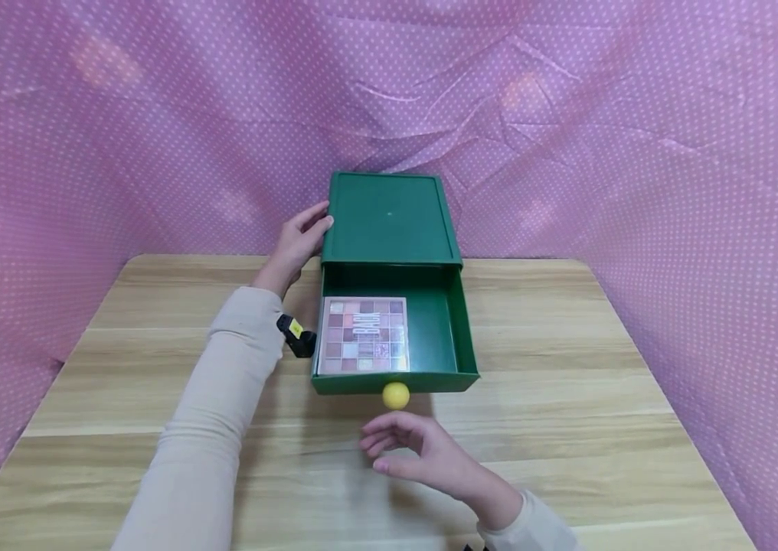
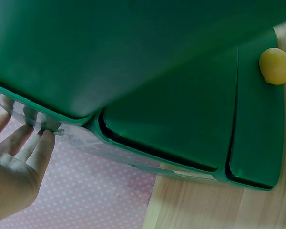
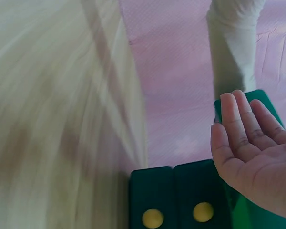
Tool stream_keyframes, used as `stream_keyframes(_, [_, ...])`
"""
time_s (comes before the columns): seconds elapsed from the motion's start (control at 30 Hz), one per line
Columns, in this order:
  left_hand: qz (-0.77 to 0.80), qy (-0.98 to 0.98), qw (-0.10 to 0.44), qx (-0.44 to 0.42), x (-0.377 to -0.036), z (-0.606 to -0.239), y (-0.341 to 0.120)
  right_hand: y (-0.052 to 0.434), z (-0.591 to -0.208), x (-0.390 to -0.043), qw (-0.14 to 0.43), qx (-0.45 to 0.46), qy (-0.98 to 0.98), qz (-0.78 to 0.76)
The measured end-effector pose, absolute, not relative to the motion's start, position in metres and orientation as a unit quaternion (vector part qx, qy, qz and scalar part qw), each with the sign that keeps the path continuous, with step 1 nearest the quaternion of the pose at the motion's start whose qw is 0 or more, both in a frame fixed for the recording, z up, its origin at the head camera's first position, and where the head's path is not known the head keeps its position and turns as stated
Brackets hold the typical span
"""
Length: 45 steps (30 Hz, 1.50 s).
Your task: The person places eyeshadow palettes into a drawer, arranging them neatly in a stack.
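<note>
On the table sits a green drawer cabinet [image 1: 389, 218], its top drawer [image 1: 436, 325] pulled out toward me. Inside that drawer, against the left wall, lies an eyeshadow palette [image 1: 364, 335] with a clear lid and rows of pink, brown and glittery pans. My left hand [image 1: 298, 241] rests its fingertips against the cabinet's left side near the back; the left wrist view shows those fingers [image 2: 44, 148] extended along the side. Just in front of the drawer's yellow knob [image 1: 396, 396] is my right hand [image 1: 423, 451], its fingers loosely bent and holding nothing.
Lower drawer fronts [image 3: 152, 195] with yellow knobs [image 3: 203, 212] show in the right wrist view. The wooden tabletop [image 1: 568, 428] ends at a back edge near the cabinet. Pink dotted cloth [image 1: 223, 138] hangs behind and on both sides.
</note>
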<state>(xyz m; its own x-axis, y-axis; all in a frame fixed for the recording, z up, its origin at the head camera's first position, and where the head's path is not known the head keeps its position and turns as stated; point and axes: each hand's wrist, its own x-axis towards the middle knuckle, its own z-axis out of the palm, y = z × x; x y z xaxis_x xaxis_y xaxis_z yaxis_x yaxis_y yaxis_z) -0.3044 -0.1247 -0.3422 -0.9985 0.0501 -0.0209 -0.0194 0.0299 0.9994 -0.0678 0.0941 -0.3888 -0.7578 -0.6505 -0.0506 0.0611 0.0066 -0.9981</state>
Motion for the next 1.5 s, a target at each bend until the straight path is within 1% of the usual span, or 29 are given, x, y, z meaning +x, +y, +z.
stream_keyframes(0.23, [0.696, 0.718, 0.027, 0.008, -0.303, -0.343, -0.125, 0.095, -0.4, -0.07, 0.258, -0.194, 0.662, -0.677])
stream_keyframes(0.6, [0.698, 0.716, 0.018, 0.008, -0.305, -0.34, -0.125, 0.094, -0.406, -0.077, 0.199, -0.154, 0.666, -0.702])
stream_keyframes(0.8, [0.688, 0.725, 0.024, 0.003, -0.303, -0.342, -0.124, 0.093, -0.405, -0.077, 0.183, -0.122, 0.656, -0.722])
stream_keyframes(1.1, [0.683, 0.73, 0.017, 0.007, -0.301, -0.341, -0.125, 0.087, -0.4, -0.081, 0.164, -0.076, 0.653, -0.735])
stream_keyframes(1.5, [0.682, 0.731, 0.015, 0.023, -0.303, -0.343, -0.127, 0.084, -0.395, -0.088, 0.139, -0.061, 0.66, -0.736])
